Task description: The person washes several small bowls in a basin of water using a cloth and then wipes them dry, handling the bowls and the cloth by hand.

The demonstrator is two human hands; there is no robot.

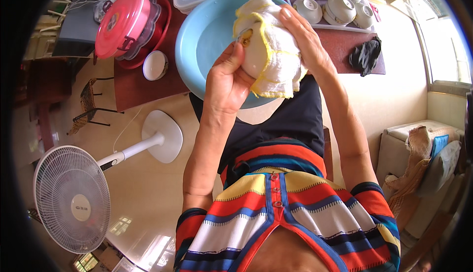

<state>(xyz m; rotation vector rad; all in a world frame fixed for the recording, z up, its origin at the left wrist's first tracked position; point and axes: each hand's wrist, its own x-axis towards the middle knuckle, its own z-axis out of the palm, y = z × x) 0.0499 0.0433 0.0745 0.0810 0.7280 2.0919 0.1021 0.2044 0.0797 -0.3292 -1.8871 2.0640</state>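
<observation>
Above a light blue plastic basin (207,46), my left hand (229,76) grips a white bowl (255,58) with a yellow printed motif, thumb near its rim. A white cloth with yellow edging (282,58) is draped over the bowl's far and right side. My right hand (306,39) lies on the cloth, pressing it against the bowl; its fingertips are at the upper right. The bowl is tilted, and the cloth hides much of it. Water appears to lie in the basin.
Upturned bowls (340,8) fill a tray at the upper right, near a black cloth (366,56). A small bowl (155,65) stands left of the basin, beside a pink lidded container (120,24). A white standing fan (74,200) is at lower left.
</observation>
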